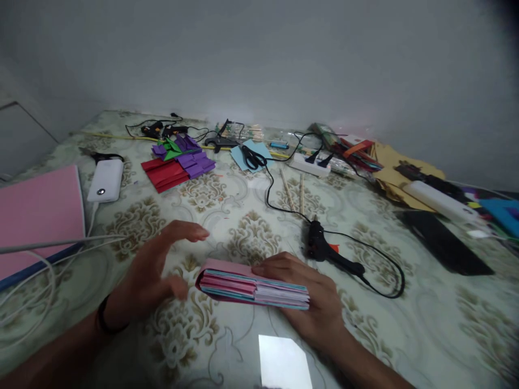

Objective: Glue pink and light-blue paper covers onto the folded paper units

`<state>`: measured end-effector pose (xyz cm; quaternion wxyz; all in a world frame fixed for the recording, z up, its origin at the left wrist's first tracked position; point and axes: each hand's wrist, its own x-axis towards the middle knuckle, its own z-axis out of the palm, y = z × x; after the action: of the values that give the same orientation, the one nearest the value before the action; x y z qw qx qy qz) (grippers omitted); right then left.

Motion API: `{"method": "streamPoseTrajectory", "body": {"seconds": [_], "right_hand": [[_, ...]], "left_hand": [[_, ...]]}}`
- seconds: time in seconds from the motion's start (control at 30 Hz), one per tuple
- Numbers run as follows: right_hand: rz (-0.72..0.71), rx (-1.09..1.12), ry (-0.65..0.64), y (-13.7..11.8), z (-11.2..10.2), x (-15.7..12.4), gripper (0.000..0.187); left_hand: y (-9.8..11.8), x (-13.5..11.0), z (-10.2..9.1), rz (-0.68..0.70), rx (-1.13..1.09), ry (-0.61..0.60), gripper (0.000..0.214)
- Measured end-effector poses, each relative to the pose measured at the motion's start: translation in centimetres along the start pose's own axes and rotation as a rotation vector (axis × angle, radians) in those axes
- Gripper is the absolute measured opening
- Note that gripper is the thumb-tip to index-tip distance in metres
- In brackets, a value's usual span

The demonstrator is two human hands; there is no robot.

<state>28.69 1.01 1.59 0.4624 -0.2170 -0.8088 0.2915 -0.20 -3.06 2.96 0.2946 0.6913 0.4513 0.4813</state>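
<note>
My right hand (312, 297) grips a thick stack of folded paper (231, 287) by its right end, thumb hidden beneath. Pink, light blue and white layers show along the stack's near edge, with a dark red fold around its left end. Just left of the stack, my left hand (152, 275) is open, its thumb and fingers apart and not touching the paper. A white piece of paper (284, 363) lies on the patterned tablecloth (251, 232) below the stack. Beyond my right hand rests a black hot glue gun (320, 243) with its cord trailing.
Red folded paper (164, 174), purple folded paper (197, 162) and black scissors (253, 158) lie farther back. A white power strip (310, 163) stands behind two wooden sticks (302, 193). At left are a white power bank (106, 179) and a pink sheet (40, 213); a black phone-like slab (448, 243) lies right.
</note>
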Motion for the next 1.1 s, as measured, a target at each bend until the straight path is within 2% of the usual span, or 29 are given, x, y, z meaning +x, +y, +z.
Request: {"method": "streamPoseTrajectory", "body": {"seconds": [0.07,0.1,0.27,0.33,0.47,0.57,0.67,0.73,0.87,0.97,1.1], "right_hand": [[0.012,0.006,-0.006,-0.2,0.2,0.0,0.020],[0.022,0.017,-0.010,-0.3,0.3,-0.1,0.019],[0.112,0.020,-0.044,-1.2,1.3,-0.6,0.009],[0.162,0.026,-0.065,-1.5,1.6,-0.8,0.009],[0.209,0.084,-0.088,-1.7,2.0,-0.8,0.010],[0.134,0.101,-0.070,-1.4,2.0,-0.6,0.012],[-0.003,0.093,-0.038,-0.9,1.9,-0.4,0.022],[-0.055,0.065,-0.016,-0.8,1.8,-0.3,0.027],[-0.082,0.082,-0.007,-1.3,1.5,-0.3,0.029],[-0.075,0.100,0.013,-2.0,1.4,-0.5,0.024],[-0.078,0.120,0.015,-2.7,1.6,-0.6,0.021]], "left_hand": [[1.0,-0.3,0.5,0.044,0.102,-0.077,0.086],[1.5,-0.5,0.8,0.038,0.142,-0.090,0.088],[3.4,-0.7,1.8,0.023,0.189,0.000,0.035],[3.8,-0.6,1.8,-0.049,0.162,0.002,0.026],[4.1,-0.6,1.6,-0.146,0.083,0.008,0.021],[4.2,-0.8,1.3,-0.070,-0.052,-0.024,0.017],[4.0,-0.8,1.0,0.046,-0.212,-0.086,0.032],[3.8,-0.8,0.9,0.071,-0.229,-0.100,0.035],[3.7,-0.7,1.2,0.006,-0.149,-0.098,0.026],[3.8,-0.8,1.6,0.001,-0.103,-0.130,0.031],[3.7,-0.8,2.2,-0.024,-0.221,-0.214,0.037]]}}
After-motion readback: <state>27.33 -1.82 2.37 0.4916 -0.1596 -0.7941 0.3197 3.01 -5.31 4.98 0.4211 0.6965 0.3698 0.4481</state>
